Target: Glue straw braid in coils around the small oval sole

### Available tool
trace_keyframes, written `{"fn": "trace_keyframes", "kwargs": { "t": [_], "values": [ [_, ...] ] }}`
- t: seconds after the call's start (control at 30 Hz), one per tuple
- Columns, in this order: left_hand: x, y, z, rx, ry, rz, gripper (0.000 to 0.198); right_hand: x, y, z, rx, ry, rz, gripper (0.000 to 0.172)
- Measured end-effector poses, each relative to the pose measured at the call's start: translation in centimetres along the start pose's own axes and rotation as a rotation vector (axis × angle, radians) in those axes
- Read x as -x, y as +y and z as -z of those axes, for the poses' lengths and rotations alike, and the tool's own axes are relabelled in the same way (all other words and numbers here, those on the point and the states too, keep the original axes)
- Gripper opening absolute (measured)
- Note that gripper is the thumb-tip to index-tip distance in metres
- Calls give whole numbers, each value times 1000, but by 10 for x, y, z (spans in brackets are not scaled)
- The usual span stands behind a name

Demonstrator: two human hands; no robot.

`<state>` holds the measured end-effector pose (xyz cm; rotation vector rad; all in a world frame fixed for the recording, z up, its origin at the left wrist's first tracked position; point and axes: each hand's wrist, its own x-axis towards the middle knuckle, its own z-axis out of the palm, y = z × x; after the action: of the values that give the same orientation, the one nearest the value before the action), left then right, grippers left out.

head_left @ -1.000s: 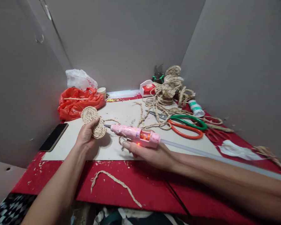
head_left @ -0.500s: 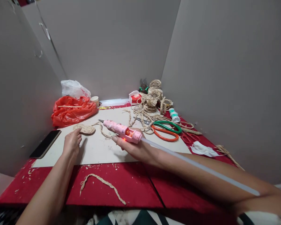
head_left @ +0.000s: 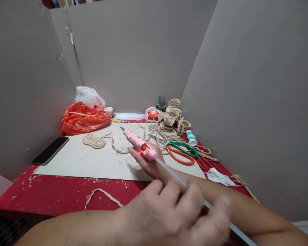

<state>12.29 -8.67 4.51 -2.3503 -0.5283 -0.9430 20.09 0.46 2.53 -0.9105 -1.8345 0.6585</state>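
Note:
A pink hot glue gun [head_left: 138, 141] is held in my right hand [head_left: 150, 162] above the white board [head_left: 74, 165], its nozzle pointing up and left. From its back end a long translucent glue stick [head_left: 170, 171] runs along my right forearm. My left hand [head_left: 166, 212] reaches across to that forearm, with bent fingers over the glue stick. Motion smears those fingers, and whether they grip the stick cannot be made out. Left of the gun, a flat coil of braided straw cord [head_left: 93, 141] lies on the board, its loose tail trailing toward my right hand.
Green and orange handled scissors [head_left: 182, 150] lie right of the gun, beside heaped straw cord [head_left: 169, 116]. A phone [head_left: 51, 150] and red plastic bag [head_left: 84, 119] are on the left. Grey panels enclose the red table. Glue sticks [head_left: 129, 116] lie at the back.
My left hand has let go of the flat coil and swung right, across to my right forearm. The glue gun stays in my right hand, its nozzle tilted further up. The view has shifted slightly.

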Motion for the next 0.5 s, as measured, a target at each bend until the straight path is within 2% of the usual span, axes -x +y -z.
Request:
{"fn": "trace_keyframes", "kwargs": {
  "t": [0.07,0.1,0.27,0.37,0.5],
  "values": [
    [-4,-5,-3,-40,-80,-13,33,1,1,-1,26,-7,5,31],
    [-4,-8,-3,-52,-79,-19,30,1,2,-1,41,-9,16,31],
    [-1,-16,-1,-5,100,-24,26,0,7,0,83,-48,4,25],
    [2,-21,0,39,104,-53,27,0,9,-1,59,-36,-41,25],
    [2,-32,2,125,117,-64,27,-1,6,-1,79,66,-32,31]
  ]
}}
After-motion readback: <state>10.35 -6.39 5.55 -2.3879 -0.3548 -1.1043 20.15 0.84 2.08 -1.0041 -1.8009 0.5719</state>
